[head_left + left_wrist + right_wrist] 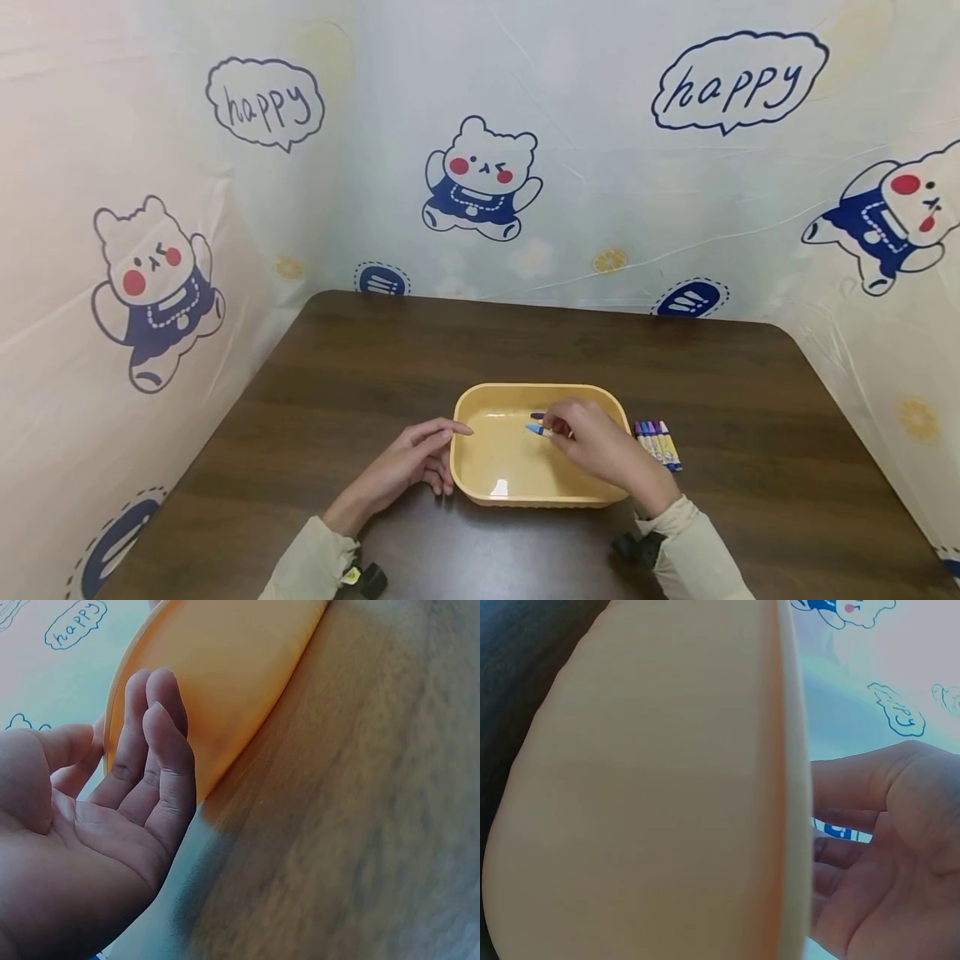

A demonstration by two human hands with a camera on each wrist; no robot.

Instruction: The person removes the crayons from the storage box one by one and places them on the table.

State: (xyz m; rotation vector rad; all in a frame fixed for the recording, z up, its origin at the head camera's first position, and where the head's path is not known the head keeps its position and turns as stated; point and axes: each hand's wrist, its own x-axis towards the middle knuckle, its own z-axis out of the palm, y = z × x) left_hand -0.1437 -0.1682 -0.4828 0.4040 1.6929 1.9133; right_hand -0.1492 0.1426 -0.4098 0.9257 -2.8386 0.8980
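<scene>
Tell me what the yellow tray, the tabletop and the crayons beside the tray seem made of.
Yellow tray: probably smooth, glossy plastic, as bright reflections show inside.
Tabletop: dark brown wood or wood-look laminate with a soft sheen; streaky grain shows.
Crayons: possibly wax or oil pastel in printed sleeves, judging by their colored ends; finish too small to tell.

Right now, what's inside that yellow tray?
Inside the tray: ends of a light-blue crayon, pinched by the right hand, and a dark crayon. The hand hides the rest and anything beneath.
</scene>
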